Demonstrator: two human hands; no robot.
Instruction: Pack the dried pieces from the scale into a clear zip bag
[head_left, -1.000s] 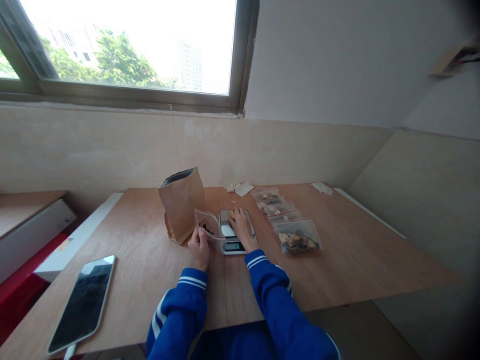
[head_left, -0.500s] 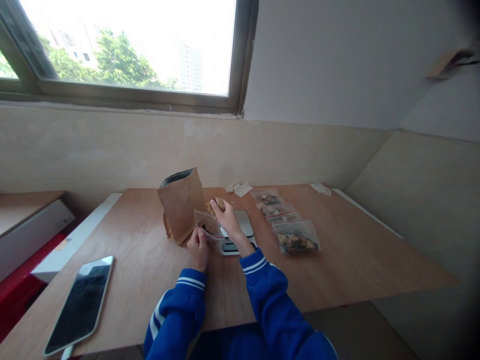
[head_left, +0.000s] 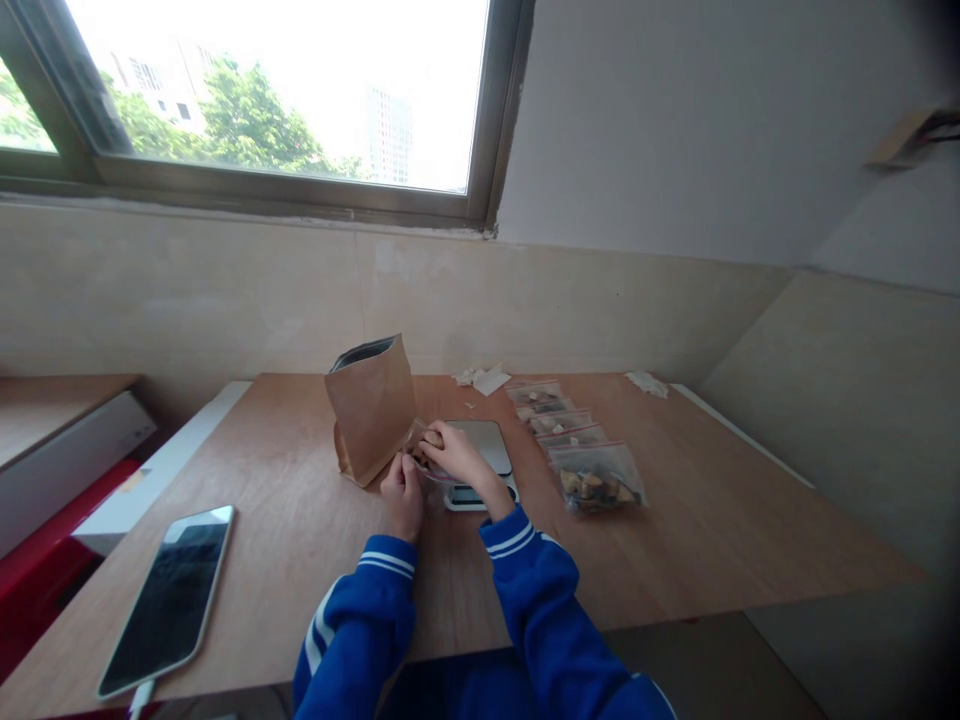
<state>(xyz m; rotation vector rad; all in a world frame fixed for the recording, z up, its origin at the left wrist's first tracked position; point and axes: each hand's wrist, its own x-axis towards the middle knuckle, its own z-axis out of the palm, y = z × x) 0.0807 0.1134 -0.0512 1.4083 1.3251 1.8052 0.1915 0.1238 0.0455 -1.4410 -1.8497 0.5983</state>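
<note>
My left hand [head_left: 403,492] is closed on the edge of a clear zip bag [head_left: 439,487], which has dark bits inside. My right hand [head_left: 455,452] is at the bag's mouth, its fingers closed round a light brown dried piece [head_left: 433,438] that looks like a dried mushroom. Partly under my right hand and the bag stands a white kitchen scale [head_left: 487,440] with a small display at its front. Just left of the bag an open brown paper pouch [head_left: 371,405] stands upright; its contents are hidden.
Several filled zip bags [head_left: 596,480] lie in an overlapping row right of the scale. Crumpled white paper scraps [head_left: 489,380] and a white wad [head_left: 646,384] rest near the wall. At the front left lies a tablet [head_left: 171,600] with a cable plugged in.
My right hand has moved down with the brown piece, from above the bag to its opening. My left hand still grips the bag's edge. The view has shifted slightly.
</note>
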